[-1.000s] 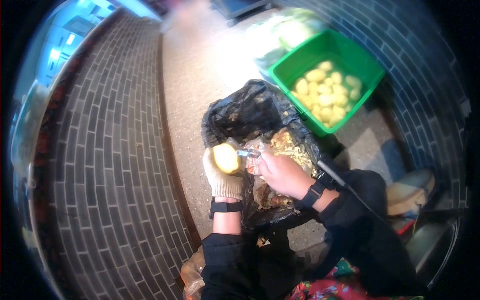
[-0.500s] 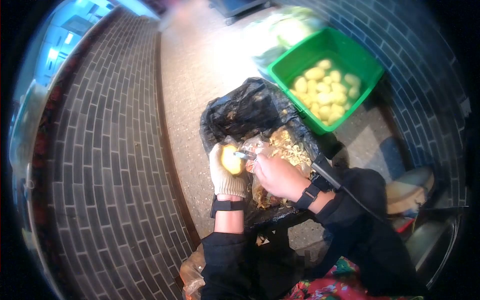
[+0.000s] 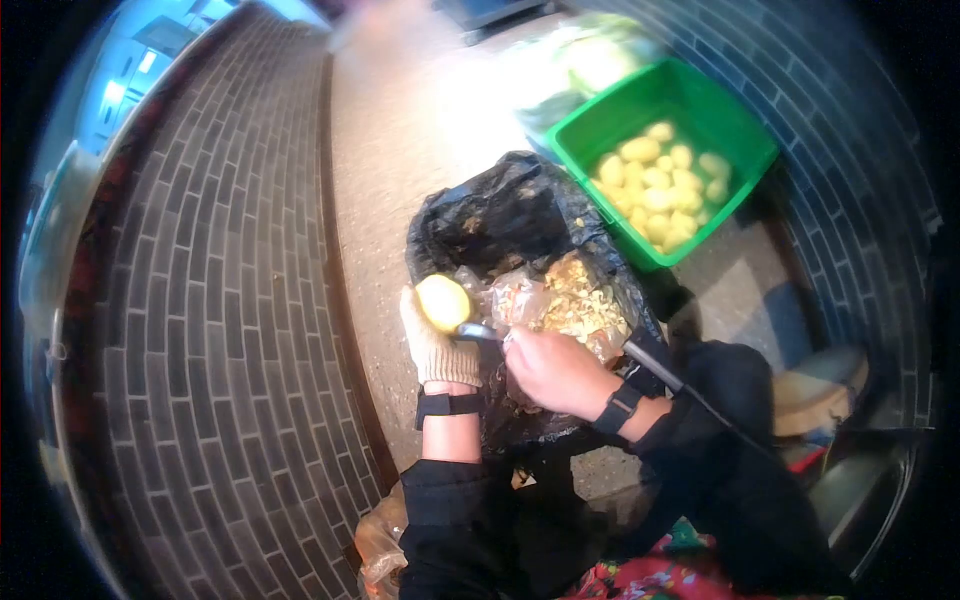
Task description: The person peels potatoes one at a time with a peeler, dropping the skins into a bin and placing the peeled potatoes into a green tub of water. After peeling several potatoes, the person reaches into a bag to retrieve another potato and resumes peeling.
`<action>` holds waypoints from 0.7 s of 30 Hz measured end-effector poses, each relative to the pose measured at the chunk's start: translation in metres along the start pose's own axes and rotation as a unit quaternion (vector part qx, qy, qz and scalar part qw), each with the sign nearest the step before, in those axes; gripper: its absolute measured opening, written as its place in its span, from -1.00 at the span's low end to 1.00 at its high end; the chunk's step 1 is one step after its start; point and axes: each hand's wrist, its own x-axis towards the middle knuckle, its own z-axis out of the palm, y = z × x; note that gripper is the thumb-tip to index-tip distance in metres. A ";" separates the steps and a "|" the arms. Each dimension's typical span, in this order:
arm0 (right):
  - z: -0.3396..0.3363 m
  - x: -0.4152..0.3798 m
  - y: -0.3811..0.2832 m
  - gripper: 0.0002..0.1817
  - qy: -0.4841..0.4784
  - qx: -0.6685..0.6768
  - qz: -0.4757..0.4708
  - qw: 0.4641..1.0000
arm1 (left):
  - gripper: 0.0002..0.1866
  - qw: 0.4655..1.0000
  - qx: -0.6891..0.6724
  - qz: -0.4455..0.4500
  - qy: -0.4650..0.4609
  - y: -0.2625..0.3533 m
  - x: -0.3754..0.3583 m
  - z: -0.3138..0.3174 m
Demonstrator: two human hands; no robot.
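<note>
My left hand (image 3: 432,345), in a pale knitted glove, holds a yellow peeled potato (image 3: 443,303) over the left edge of a container lined with a black plastic bag (image 3: 500,205). My bare right hand (image 3: 555,370) is closed around a small peeler (image 3: 478,331), whose metal head is at the lower right of the potato. Whether the head touches the potato is hard to tell. Beneath and beyond my hands, peelings (image 3: 580,300) and a crumpled clear plastic bag (image 3: 518,298) lie in the black liner.
A green bin (image 3: 735,135) with several peeled potatoes (image 3: 657,190) stands at the upper right. Behind it is a clear bag of pale green vegetables (image 3: 600,60). Low brick-patterned walls (image 3: 230,300) line both sides. A plastic bag (image 3: 382,545) lies at the bottom, near my left sleeve.
My left hand has tilted left and the potato has moved up and left. The peeler has moved slightly down, from the potato's upper right to its lower right. The view has shifted slightly.
</note>
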 end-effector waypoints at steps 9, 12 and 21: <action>-0.035 0.019 0.024 -0.73 0.053 -0.022 -0.023 0.998 | -0.58 0.991 0.059 -0.114 -0.025 -0.004 -0.017 0.017; -0.036 0.020 0.020 -0.73 0.060 -0.020 -0.022 0.998 | -0.69 0.980 0.142 -0.094 -0.103 -0.010 -0.012 0.012; -0.012 0.016 0.012 -0.71 0.040 -0.048 0.025 0.998 | -0.70 0.980 0.176 0.089 -0.016 -0.026 -0.012 0.014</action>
